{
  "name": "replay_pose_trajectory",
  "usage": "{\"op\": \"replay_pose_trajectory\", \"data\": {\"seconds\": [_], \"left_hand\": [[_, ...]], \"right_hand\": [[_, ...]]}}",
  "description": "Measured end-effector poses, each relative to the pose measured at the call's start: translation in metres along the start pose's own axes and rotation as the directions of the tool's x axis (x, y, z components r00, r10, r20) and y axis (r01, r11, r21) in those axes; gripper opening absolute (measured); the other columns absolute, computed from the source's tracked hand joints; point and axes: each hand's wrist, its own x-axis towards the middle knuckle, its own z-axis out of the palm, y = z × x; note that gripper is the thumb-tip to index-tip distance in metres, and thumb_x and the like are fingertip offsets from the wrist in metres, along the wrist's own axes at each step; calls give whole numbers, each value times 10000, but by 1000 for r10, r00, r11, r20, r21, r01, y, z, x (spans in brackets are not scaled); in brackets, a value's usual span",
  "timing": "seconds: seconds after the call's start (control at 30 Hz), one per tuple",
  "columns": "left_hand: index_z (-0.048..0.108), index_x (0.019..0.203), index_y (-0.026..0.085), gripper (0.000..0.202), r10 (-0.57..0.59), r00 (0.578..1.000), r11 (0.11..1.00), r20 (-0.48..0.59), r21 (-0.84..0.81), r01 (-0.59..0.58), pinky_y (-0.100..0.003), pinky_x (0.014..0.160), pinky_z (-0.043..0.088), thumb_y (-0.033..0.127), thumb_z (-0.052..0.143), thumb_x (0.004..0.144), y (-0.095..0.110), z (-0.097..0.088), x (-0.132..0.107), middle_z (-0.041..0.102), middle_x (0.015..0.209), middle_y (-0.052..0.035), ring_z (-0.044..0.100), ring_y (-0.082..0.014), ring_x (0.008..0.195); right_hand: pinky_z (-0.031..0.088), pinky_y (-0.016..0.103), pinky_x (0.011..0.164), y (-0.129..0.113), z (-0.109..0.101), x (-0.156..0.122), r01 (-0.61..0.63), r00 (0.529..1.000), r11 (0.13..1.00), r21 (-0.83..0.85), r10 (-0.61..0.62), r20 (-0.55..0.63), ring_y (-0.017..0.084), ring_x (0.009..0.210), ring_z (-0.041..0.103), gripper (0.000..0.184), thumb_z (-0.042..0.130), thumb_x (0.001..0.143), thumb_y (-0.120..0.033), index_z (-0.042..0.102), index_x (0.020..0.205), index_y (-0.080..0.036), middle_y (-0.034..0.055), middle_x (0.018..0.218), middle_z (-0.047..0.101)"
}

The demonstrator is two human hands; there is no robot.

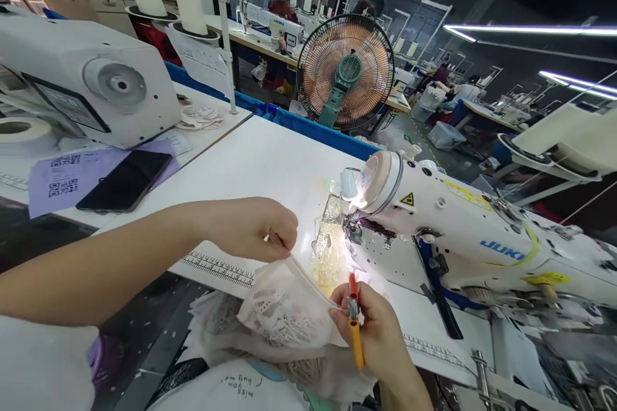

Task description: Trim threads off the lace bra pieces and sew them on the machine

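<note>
My left hand (270, 228) is closed, pinching one end of the top edge of a pale lace garment piece (284, 308). The other end of that edge is between the thumb and fingers of my right hand (373, 321). Between the two hands the edge runs fairly straight, and the lace hangs below it over my lap. My right hand also holds a small tool (355, 327) with a red tip, a metal middle and an orange handle. Just beyond the hands, the lit needle area of a white JUKI sewing machine (448, 212) stands over the white table.
A ruler strip (216, 268) runs along the table's front edge. At left are a black phone (126, 181) on purple paper and another white machine (87, 77). A large fan (344, 70) stands behind the table. Other people sit at machines farther back.
</note>
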Motion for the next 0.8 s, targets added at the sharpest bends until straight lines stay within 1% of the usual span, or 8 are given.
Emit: {"op": "replay_pose_trajectory", "data": {"seconds": [0.13,0.23,0.37,0.53,0.6,0.67,0.73,0.8], "left_hand": [[477,566,168,91,5,999,984,-38,-177,-11,-205,534,396,139,483,652,-3,6,5,613,782,-42,550,-131,665],[440,547,177,96,-61,998,968,-26,-246,53,-234,539,394,161,451,642,-6,11,8,606,659,-32,569,-160,654],[447,549,170,77,-105,994,961,0,-256,102,-222,470,337,169,441,626,-5,14,14,576,613,-12,555,-133,539],[481,578,170,57,-176,983,968,54,-172,182,-200,424,334,157,431,601,8,15,26,602,593,1,582,-141,513],[497,580,172,68,-220,973,965,66,-128,227,-204,413,332,163,430,589,14,14,31,626,593,-6,564,-144,499],[508,586,172,47,-259,963,955,80,-129,267,-203,394,316,191,471,607,16,13,34,618,569,-5,530,-138,476],[518,628,173,75,-274,957,937,91,-197,287,-195,382,295,244,529,650,14,13,33,573,527,16,474,-118,448],[518,704,176,142,-250,965,905,81,-335,263,-189,407,308,302,580,680,7,14,29,535,544,37,446,-103,470]], "right_hand": [[364,220,491,-1,1,1,-1,1000,999,-33,1,-12,116,562,453,104,614,711,-191,515,688,-212,-23,677,550],[376,221,489,-1,-3,0,-1,1000,998,-66,2,18,118,562,467,80,606,716,-178,534,706,-211,-21,676,555],[425,227,503,0,-4,4,-14,1000,994,-106,14,-1,128,578,497,73,633,702,-195,579,750,-209,-13,670,572],[500,257,543,-18,8,22,-8,997,999,43,12,-81,172,703,584,244,653,692,-292,627,921,-214,41,833,659],[483,244,515,-29,14,31,24,991,998,61,-15,-133,158,657,560,187,658,676,-309,602,824,-211,31,789,652],[424,216,462,-35,19,38,56,985,998,24,-51,-162,128,576,489,164,668,642,-291,535,698,-214,-5,678,600],[376,208,446,-36,22,41,75,981,997,6,-73,-180,113,546,428,193,665,628,-274,482,649,-214,-29,615,533],[387,223,482,-30,22,41,77,980,996,54,-65,-188,115,565,434,200,652,653,-290,469,661,-211,-20,642,532]]}}
